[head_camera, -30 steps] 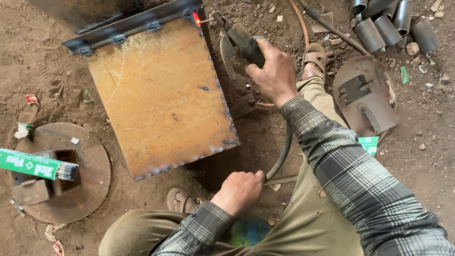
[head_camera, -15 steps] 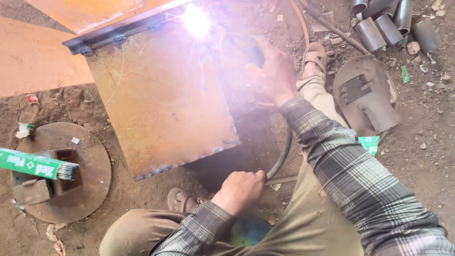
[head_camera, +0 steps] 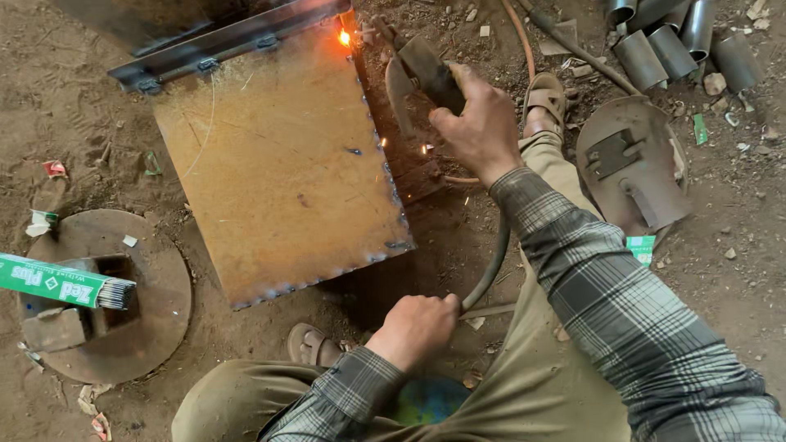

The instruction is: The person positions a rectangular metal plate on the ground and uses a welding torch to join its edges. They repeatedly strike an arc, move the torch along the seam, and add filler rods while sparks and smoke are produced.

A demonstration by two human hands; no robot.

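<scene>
Gone is the white arc flare from half a second ago; only a small orange glow (head_camera: 345,37) remains at the far right corner of the rusty steel plate (head_camera: 278,164), with a few sparks scattered beside the plate's right edge. Your right hand (head_camera: 479,123) has barely shifted, its grip closed tight around the electrode holder (head_camera: 422,74), whose tip points toward the glowing corner. Your left hand (head_camera: 416,327) has stayed put, fist closed on the dark cable (head_camera: 491,262), which curves up from it toward the right hand.

Plate lies flat on the dirt floor, tack marks dotting its right and near edges. A dark metal frame bar (head_camera: 221,45) runs along its far edge, touching it.

Right of your right arm, a welding face shield (head_camera: 634,164) lies on the ground, with a small green packet (head_camera: 641,245) at its near edge. Cut pipe sections (head_camera: 671,41) sit in the far right corner of the view. Your sandalled feet show, one (head_camera: 544,98) just past the right hand, one (head_camera: 311,344) near the left hand.

At the left, a round metal disc (head_camera: 155,303) lies on the floor, carrying a small rusty block (head_camera: 53,327) and a green box of welding rods (head_camera: 61,281), rod ends sticking out.
</scene>
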